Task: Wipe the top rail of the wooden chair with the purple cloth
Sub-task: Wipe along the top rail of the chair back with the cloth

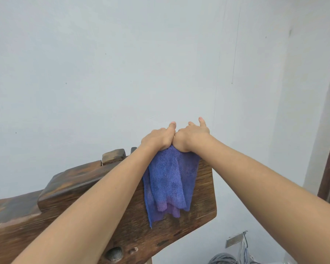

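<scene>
the purple cloth (169, 182) is draped over the top rail (202, 189) of the wooden chair, near the rail's right end. its upper part is bunched under both hands at the rail's upper edge, and the rest hangs down the near face of the dark wood in loose folds, the lowest hem ending above the rail's lower edge. the folds look bluer at the top and pinker at the bottom.

the left hand (158, 139) and the right hand (191, 137) sit side by side, touching at the knuckles, both closed over the cloth and pressing it onto the rail. the left thumb points up and away; on the right hand one finger sticks up towards the pale wall (122, 63) behind.

both forearms are bare and reach forward and up from the bottom corners of the view, converging at the cloth. the left forearm crosses in front of the rail's middle, hiding part of it. the stepped, raised centre of the rail (74, 180) lies to the left of the hands.
</scene>
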Demonstrator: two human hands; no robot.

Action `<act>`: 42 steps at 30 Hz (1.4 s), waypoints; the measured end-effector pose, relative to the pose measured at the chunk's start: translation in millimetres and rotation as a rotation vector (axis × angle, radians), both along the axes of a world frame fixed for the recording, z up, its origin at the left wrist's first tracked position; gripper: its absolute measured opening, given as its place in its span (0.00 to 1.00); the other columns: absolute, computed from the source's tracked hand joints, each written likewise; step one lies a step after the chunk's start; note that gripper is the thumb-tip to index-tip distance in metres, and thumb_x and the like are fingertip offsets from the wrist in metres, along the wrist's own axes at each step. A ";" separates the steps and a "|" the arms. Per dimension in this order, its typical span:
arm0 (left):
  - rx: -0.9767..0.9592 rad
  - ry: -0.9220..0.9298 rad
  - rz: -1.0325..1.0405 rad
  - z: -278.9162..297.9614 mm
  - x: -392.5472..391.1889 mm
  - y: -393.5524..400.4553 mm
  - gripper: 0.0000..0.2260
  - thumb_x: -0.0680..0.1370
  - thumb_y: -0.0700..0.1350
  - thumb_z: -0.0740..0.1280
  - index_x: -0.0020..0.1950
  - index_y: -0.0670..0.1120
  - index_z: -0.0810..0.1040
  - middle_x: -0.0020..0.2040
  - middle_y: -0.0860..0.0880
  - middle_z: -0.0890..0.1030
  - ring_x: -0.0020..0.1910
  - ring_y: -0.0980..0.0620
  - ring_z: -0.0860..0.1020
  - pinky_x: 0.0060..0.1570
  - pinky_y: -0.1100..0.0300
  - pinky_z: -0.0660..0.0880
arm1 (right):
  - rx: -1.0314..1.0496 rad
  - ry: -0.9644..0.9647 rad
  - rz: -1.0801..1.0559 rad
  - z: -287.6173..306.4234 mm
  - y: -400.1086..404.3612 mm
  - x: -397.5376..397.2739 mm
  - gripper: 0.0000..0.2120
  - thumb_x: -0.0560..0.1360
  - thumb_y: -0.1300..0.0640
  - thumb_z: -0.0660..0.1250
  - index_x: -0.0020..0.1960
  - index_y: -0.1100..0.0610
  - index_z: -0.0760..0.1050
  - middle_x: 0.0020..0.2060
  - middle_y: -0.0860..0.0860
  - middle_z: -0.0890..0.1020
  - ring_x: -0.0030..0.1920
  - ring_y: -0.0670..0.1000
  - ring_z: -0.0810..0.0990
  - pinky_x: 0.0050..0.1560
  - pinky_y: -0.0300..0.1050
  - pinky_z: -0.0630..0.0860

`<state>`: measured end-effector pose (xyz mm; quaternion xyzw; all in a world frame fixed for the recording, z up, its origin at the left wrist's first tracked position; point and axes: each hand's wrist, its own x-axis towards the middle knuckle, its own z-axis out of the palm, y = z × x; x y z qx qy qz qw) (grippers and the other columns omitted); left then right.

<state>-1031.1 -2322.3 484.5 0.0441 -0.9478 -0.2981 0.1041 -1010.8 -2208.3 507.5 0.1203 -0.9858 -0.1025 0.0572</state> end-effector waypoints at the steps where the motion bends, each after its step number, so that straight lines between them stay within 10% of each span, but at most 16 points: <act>1: 0.012 -0.011 -0.024 0.7 2.6 -0.5 0.33 0.83 0.63 0.41 0.74 0.48 0.73 0.74 0.41 0.74 0.71 0.41 0.72 0.72 0.45 0.64 | -0.017 -0.008 -0.027 -0.8 -0.4 4.1 0.30 0.83 0.45 0.42 0.82 0.49 0.60 0.82 0.49 0.61 0.84 0.55 0.47 0.78 0.65 0.32; 11: 0.039 -0.051 -0.255 1.8 26.0 -3.4 0.29 0.85 0.59 0.43 0.74 0.49 0.74 0.78 0.43 0.71 0.76 0.44 0.68 0.75 0.48 0.58 | -0.083 0.091 -0.114 -9.6 -4.8 40.9 0.28 0.83 0.49 0.42 0.76 0.49 0.71 0.71 0.54 0.76 0.77 0.61 0.67 0.80 0.63 0.41; 19: 0.062 -0.024 -0.270 -2.1 51.5 -19.8 0.32 0.84 0.62 0.42 0.79 0.48 0.68 0.81 0.44 0.65 0.81 0.46 0.62 0.80 0.47 0.53 | 0.164 0.280 -0.184 -14.2 -34.8 59.9 0.21 0.81 0.58 0.51 0.62 0.58 0.81 0.56 0.56 0.86 0.59 0.59 0.83 0.53 0.49 0.69; 23: 0.046 -0.008 -0.282 -6.2 73.0 -31.4 0.32 0.85 0.62 0.39 0.79 0.50 0.69 0.79 0.44 0.68 0.79 0.45 0.64 0.78 0.49 0.56 | 0.285 0.314 -0.256 -20.8 -49.8 74.3 0.21 0.82 0.59 0.51 0.61 0.67 0.81 0.55 0.67 0.85 0.58 0.67 0.84 0.62 0.56 0.78; 30: -0.157 0.062 -0.255 -18.1 101.1 -52.8 0.29 0.86 0.57 0.37 0.76 0.48 0.68 0.74 0.45 0.74 0.75 0.43 0.69 0.73 0.48 0.61 | 0.299 0.325 -0.125 -30.0 -64.9 87.6 0.21 0.83 0.52 0.51 0.65 0.57 0.78 0.59 0.57 0.83 0.62 0.60 0.80 0.71 0.60 0.66; 34: -0.234 0.094 -0.234 -23.8 105.7 -57.0 0.25 0.87 0.50 0.39 0.82 0.45 0.58 0.79 0.45 0.68 0.79 0.46 0.63 0.76 0.47 0.57 | -0.125 0.075 0.262 -26.6 -44.5 78.8 0.26 0.83 0.52 0.47 0.80 0.50 0.62 0.75 0.57 0.71 0.80 0.59 0.59 0.75 0.58 0.61; 42: -0.272 0.113 -0.308 -19.8 93.5 -51.9 0.29 0.85 0.58 0.37 0.80 0.52 0.64 0.77 0.49 0.71 0.77 0.49 0.67 0.76 0.47 0.59 | -0.264 0.139 0.352 -38.3 -30.0 59.8 0.21 0.83 0.50 0.49 0.72 0.49 0.72 0.67 0.51 0.78 0.68 0.55 0.72 0.70 0.52 0.67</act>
